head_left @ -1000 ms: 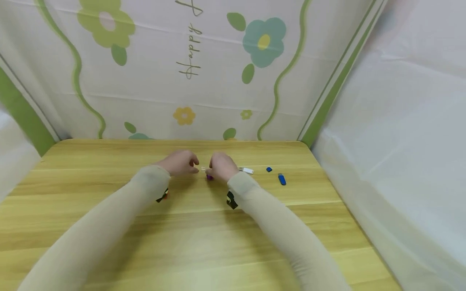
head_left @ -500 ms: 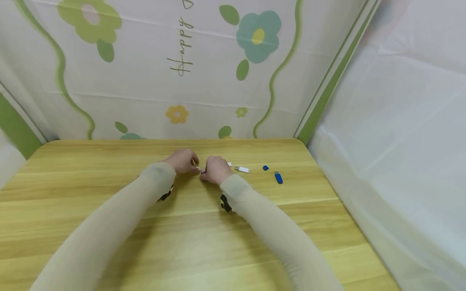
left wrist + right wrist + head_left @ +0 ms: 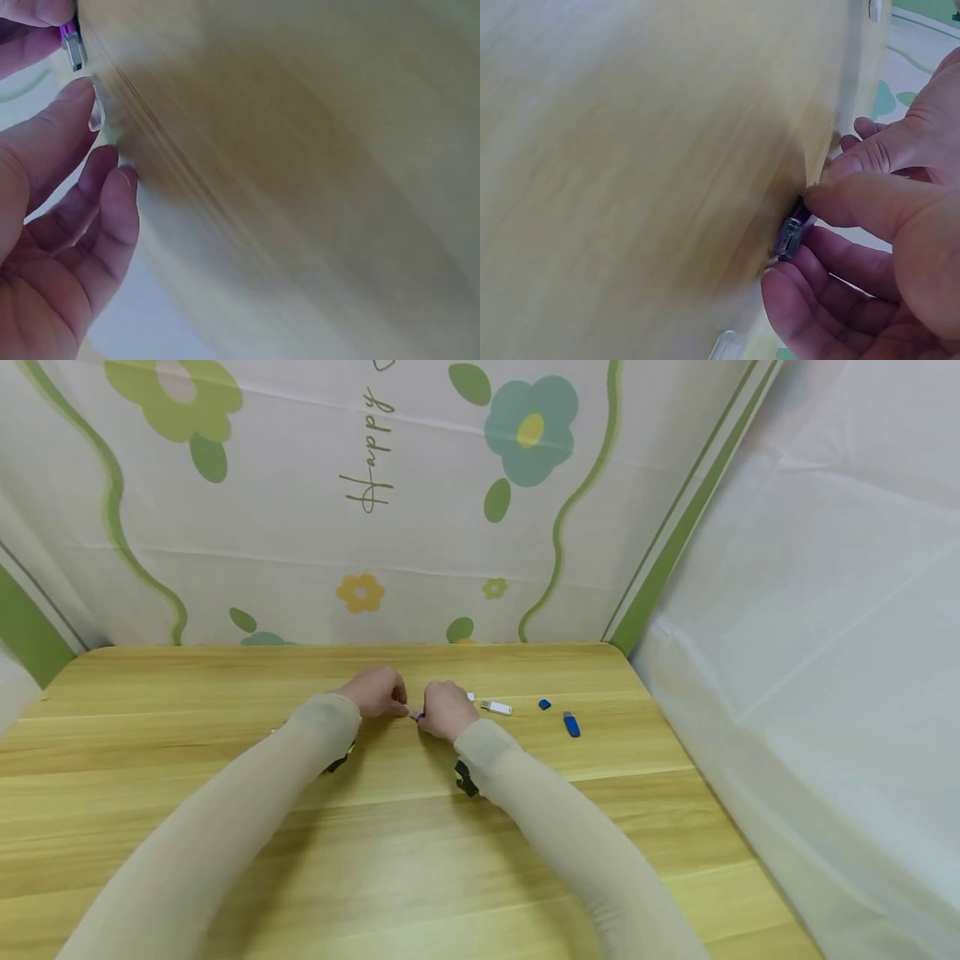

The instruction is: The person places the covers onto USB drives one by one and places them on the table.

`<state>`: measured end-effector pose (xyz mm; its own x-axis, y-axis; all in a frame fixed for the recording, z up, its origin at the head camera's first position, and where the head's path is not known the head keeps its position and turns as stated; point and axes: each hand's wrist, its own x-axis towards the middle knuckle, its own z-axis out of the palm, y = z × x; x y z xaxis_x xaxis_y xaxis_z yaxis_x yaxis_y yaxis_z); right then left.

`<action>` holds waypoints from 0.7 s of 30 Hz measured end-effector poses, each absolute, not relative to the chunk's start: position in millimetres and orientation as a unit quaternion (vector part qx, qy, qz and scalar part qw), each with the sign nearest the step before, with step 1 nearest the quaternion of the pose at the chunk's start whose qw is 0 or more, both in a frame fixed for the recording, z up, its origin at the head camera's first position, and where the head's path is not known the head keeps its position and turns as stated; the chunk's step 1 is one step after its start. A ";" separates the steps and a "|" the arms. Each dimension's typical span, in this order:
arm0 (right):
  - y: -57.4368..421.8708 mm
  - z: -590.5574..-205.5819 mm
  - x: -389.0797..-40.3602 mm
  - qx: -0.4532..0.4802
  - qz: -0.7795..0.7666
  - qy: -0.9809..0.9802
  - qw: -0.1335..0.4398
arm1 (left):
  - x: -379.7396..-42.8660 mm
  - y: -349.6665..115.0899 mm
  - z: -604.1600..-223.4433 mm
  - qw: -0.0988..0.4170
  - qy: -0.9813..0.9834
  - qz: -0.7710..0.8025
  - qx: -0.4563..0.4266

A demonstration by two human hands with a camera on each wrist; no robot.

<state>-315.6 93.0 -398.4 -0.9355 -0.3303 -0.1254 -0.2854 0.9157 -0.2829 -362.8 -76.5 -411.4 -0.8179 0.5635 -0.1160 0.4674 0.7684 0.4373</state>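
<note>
My left hand (image 3: 375,692) pinches a small clear cap (image 3: 97,114) between thumb and fingers, just above the wooden table. Close by on the right, my right hand (image 3: 447,710) holds a purple USB flash drive (image 3: 793,231) by its body. In the left wrist view, the drive's metal plug (image 3: 74,52) sticks out from the right fingers, near the clear cap but apart from it. The other left fingers curve loosely below the cap. Part of the drive's purple body is hidden by the right fingers.
Right of my hands lie a white USB drive (image 3: 497,707), a white cap (image 3: 470,697) partly behind the right hand, a blue cap (image 3: 544,703) and a blue USB drive (image 3: 572,724). A floral curtain (image 3: 300,527) hangs behind the wooden table (image 3: 397,860).
The right hand has moved left with the purple drive, close to the left hand, uncovering the white cap. The left hand now pinches the clear cap. The head view has shifted slightly.
</note>
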 end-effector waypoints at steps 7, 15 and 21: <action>93.5 -396.4 -311.8 -0.167 -0.125 0.973 0.101 | -355.7 -77.2 -402.1 0.113 0.926 0.152 0.325; 99.8 -392.8 -304.7 -0.202 -0.115 0.968 0.097 | -348.7 -89.0 -403.3 0.112 0.918 0.175 0.338; 111.5 -388.6 -292.9 -0.220 -0.118 0.965 0.087 | -330.4 -93.0 -392.5 0.103 0.907 0.192 0.359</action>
<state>-292.9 111.5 -388.6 -0.8883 -0.4447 -0.1151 -0.4039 0.8756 -0.2650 -330.4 -93.0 -392.5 -0.7207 0.6915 -0.0496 0.6122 0.6684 0.4224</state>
